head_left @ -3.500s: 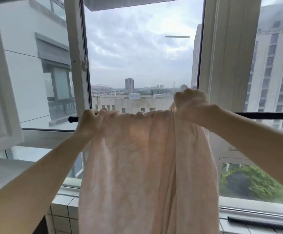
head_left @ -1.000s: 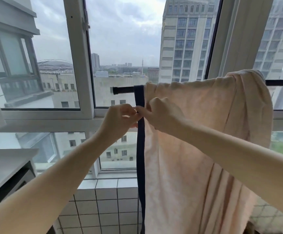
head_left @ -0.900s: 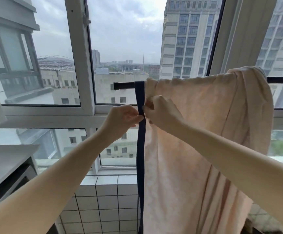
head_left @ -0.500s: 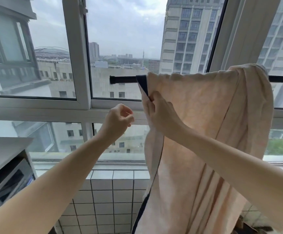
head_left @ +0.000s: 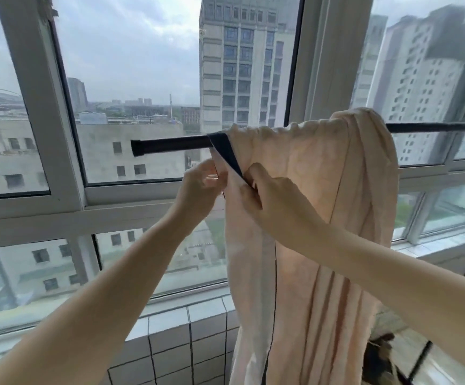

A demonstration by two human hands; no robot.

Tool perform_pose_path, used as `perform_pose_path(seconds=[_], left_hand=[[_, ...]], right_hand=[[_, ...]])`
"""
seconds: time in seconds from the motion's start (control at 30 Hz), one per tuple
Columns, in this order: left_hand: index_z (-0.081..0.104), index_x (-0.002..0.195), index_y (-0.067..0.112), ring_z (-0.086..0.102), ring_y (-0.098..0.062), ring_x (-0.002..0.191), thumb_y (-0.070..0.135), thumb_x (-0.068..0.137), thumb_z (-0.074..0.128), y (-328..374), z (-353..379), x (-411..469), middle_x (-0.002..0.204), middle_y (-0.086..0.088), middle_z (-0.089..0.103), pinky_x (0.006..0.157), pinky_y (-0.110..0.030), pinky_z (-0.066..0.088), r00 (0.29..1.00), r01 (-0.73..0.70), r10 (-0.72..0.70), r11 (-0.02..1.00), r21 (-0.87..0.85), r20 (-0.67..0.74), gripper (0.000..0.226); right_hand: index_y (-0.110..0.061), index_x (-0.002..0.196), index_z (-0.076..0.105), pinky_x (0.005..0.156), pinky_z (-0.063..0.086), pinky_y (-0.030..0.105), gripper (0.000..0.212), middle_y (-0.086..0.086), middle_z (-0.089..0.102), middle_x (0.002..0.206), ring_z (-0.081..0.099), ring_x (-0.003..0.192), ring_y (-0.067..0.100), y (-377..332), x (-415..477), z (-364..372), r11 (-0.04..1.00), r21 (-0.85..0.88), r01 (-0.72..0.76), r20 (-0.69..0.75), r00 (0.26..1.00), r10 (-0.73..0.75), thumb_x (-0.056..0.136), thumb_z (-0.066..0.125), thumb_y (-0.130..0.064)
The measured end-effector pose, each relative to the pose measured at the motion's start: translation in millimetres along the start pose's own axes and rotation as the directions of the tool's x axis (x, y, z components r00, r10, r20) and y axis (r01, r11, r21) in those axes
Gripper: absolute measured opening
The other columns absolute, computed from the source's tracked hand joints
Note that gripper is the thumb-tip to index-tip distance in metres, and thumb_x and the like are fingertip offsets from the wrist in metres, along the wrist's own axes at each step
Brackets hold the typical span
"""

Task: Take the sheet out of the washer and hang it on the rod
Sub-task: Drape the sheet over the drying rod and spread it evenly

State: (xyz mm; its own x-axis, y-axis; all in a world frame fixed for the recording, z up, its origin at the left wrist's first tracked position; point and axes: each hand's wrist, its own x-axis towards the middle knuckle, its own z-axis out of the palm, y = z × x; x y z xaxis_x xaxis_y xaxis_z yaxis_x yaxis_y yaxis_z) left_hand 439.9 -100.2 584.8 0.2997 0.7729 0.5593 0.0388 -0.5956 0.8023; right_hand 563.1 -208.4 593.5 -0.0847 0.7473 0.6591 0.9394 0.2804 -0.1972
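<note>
A pale peach sheet with a dark navy border hangs draped over a black rod in front of the window. Its right side is bunched over the rod. My left hand pinches the sheet's left edge just below the rod. Right beside it, my right hand grips the same edge where the navy border folds over. The washer is out of view.
White window frames stand behind the rod, with tall buildings outside. A white tiled sill and wall run below the glass. Something dark lies on the floor at lower right. The rod continues right past the sheet.
My left hand, which had let go half a second ago, has come back to the sheet's left edge and pinches it. The view has shifted to the right.
</note>
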Motion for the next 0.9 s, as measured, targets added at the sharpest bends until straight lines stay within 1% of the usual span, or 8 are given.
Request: perform_pose_path(seconds=[0.13, 0.27, 0.37, 0.47, 0.53, 0.63, 0.83, 0.9], left_hand=[[0.069, 0.088, -0.012, 0.062, -0.013, 0.067, 0.001, 0.09, 0.06, -4.9, -4.4, 15.2, 0.082, -0.023, 0.069, 0.064, -0.023, 0.054, 0.992, -0.037, 0.05, 0.992, -0.119, 0.113, 0.016], [0.069, 0.069, -0.003, 0.054, -0.005, 0.052, -0.005, 0.084, 0.06, -28.3, -19.0, 22.1, 0.059, -0.006, 0.065, 0.054, -0.018, 0.046, 0.956, -0.1, 0.124, 0.99, -0.102, 0.265, 0.017], [0.063, 0.069, -0.011, 0.045, -0.013, 0.058, 0.006, 0.085, 0.06, -52.4, -24.8, 28.8, 0.061, -0.024, 0.056, 0.059, -0.029, 0.039, 0.934, -0.02, 0.066, 0.991, -0.131, 0.351, 0.023], [0.065, 0.074, -0.008, 0.059, -0.014, 0.059, 0.013, 0.095, 0.056, -60.7, -27.2, 30.7, 0.064, -0.011, 0.063, 0.06, -0.023, 0.048, 0.903, 0.115, -0.011, 0.969, -0.219, 0.429, 0.031], [0.066, 0.084, -0.01, 0.068, -0.015, 0.066, 0.016, 0.098, 0.053, -60.8, -31.2, 32.5, 0.076, -0.016, 0.07, 0.063, -0.02, 0.055, 0.883, 0.16, -0.015, 0.949, -0.271, 0.468, 0.032], [0.061, 0.087, -0.012, 0.065, -0.016, 0.065, 0.017, 0.099, 0.051, -59.9, -39.8, 36.8, 0.076, -0.015, 0.065, 0.067, -0.032, 0.059, 0.889, 0.13, 0.024, 0.945, -0.301, 0.458, 0.033], [0.07, 0.078, 0.016, 0.061, -0.024, 0.073, 0.017, 0.09, 0.056, -40.4, -73.7, 73.1, 0.077, -0.013, 0.066, 0.07, -0.053, 0.056, 0.953, 0.019, 0.072, 0.956, -0.294, 0.294, 0.019], [0.064, 0.07, 0.013, 0.052, -0.019, 0.065, 0.024, 0.088, 0.057, -26.2, -87.8, 83.3, 0.063, -0.007, 0.056, 0.061, -0.037, 0.049, 0.949, -0.113, 0.191, 0.948, -0.297, 0.251, 0.022]], right_hand=[[-0.027, 0.083, 0.041, 0.043, 0.033, 0.013, 0.018, -0.013, 0.042, 0.054, 0.045, 0.042, 0.005, -23.5, 19.1, -1.7, 0.986, -0.126, -0.11, -0.15, 0.984, 0.091, 0.096, 0.052, -0.03], [-0.027, 0.09, 0.039, 0.05, 0.04, 0.015, 0.02, -0.012, 0.051, 0.07, 0.054, 0.056, 0.003, -55.2, 47.3, 6.4, 0.968, -0.146, -0.204, -0.275, 0.948, 0.158, 0.092, 0.057, -0.037], [-0.021, 0.099, 0.042, 0.058, 0.049, 0.033, 0.03, -0.009, 0.055, 0.077, 0.055, 0.069, 0.013, -68.1, 61.9, 12.2, 0.943, -0.235, -0.238, -0.358, 0.923, 0.144, 0.088, 0.062, -0.041], [-0.02, 0.099, 0.045, 0.061, 0.052, 0.04, 0.021, -0.006, 0.057, 0.077, 0.054, 0.071, 0.016, -66.2, 65.8, 13.1, 0.932, -0.265, -0.249, -0.342, 0.928, 0.15, 0.091, 0.062, -0.029], [-0.02, 0.099, 0.046, 0.06, 0.053, 0.041, 0.017, -0.002, 0.058, 0.078, 0.055, 0.069, 0.017, -62.9, 66.8, 11.8, 0.924, -0.27, -0.271, -0.33, 0.928, 0.175, 0.092, 0.06, -0.023], [-0.018, 0.098, 0.051, 0.062, 0.053, 0.038, 0.013, -0.001, 0.061, 0.078, 0.058, 0.066, 0.016, -63.3, 67.2, 7.6, 0.911, -0.272, -0.309, -0.331, 0.919, 0.213, 0.091, 0.061, -0.016], [-0.016, 0.088, 0.053, 0.068, 0.034, 0.004, 0.01, -0.014, 0.045, 0.063, 0.048, 0.061, 0.006, -70.9, 66.1, -11.0, 0.795, -0.43, -0.427, -0.416, 0.876, 0.246, 0.086, 0.059, -0.009], [-0.016, 0.084, 0.049, 0.066, 0.033, 0.009, 0.011, -0.013, 0.041, 0.06, 0.039, 0.058, 0.001, -72.7, 66.5, -11.8, 0.783, -0.422, -0.457, -0.447, 0.856, 0.259, 0.086, 0.057, -0.008]])
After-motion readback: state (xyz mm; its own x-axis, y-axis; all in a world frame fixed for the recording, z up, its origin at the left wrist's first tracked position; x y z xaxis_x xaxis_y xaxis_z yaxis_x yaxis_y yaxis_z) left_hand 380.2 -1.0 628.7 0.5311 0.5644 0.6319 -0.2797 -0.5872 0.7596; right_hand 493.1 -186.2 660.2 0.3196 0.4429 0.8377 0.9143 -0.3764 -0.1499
